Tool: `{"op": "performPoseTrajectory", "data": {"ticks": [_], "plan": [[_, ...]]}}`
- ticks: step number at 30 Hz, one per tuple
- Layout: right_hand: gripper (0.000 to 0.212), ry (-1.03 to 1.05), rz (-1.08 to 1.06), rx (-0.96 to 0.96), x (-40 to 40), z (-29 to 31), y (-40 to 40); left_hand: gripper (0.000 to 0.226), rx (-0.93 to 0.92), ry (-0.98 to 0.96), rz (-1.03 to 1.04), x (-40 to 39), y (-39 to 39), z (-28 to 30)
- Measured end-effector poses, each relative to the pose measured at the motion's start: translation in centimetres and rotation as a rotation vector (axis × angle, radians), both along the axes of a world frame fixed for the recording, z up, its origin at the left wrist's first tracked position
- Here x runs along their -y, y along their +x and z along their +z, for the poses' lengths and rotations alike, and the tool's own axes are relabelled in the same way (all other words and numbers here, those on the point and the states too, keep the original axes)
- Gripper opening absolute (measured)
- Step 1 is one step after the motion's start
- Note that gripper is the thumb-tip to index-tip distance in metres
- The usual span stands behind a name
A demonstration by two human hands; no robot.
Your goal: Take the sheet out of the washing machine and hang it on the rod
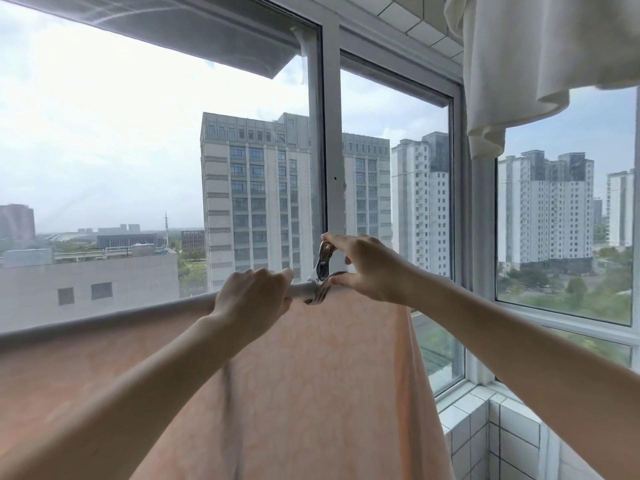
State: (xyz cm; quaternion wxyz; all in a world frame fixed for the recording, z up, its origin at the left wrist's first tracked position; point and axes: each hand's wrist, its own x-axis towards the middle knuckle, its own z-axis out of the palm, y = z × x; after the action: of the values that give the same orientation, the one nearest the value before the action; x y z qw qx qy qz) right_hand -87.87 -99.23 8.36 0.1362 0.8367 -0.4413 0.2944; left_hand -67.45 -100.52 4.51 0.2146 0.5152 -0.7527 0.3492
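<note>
Two bare forearms reach up and forward from the lower corners of the view. One peach sheet is already draped over one pale rod, falling toward the person and filling the lower middle of the view; no washing machine in sight.

Left hand: grip clenched round the rod through the sheet's top fold, just left of the bare stretch of rod.

Right hand: grip grasping one metal clip, forefinger on its upper handle, thumb low near the rod. The clip stands tilted, its jaws down on the rod at the sheet's right edge. Whether the jaws have bitten down fully cannot be told.

Key relation: the rod's long axis runs left to right, rising slightly rightward; the sheet's right edge lies directly under the right-hand grip, so the right hand is the nearer one for pinning.

Judgement: hanging looks essentially done; fixing the edge is the step in hand.

Beyond: white-framed window, one white cloth hanging upper right, tower blocks outside.
</note>
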Motion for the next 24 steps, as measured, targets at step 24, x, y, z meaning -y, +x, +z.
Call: {"op": "performPoseTrajectory", "data": {"ticks": [24], "plan": [[0.040, -0.402, -0.093, -0.275, -3.0, -2.8, 7.3, 0.024, -0.152, -0.063, -0.074, -4.6, 5.6, -0.8]]}}
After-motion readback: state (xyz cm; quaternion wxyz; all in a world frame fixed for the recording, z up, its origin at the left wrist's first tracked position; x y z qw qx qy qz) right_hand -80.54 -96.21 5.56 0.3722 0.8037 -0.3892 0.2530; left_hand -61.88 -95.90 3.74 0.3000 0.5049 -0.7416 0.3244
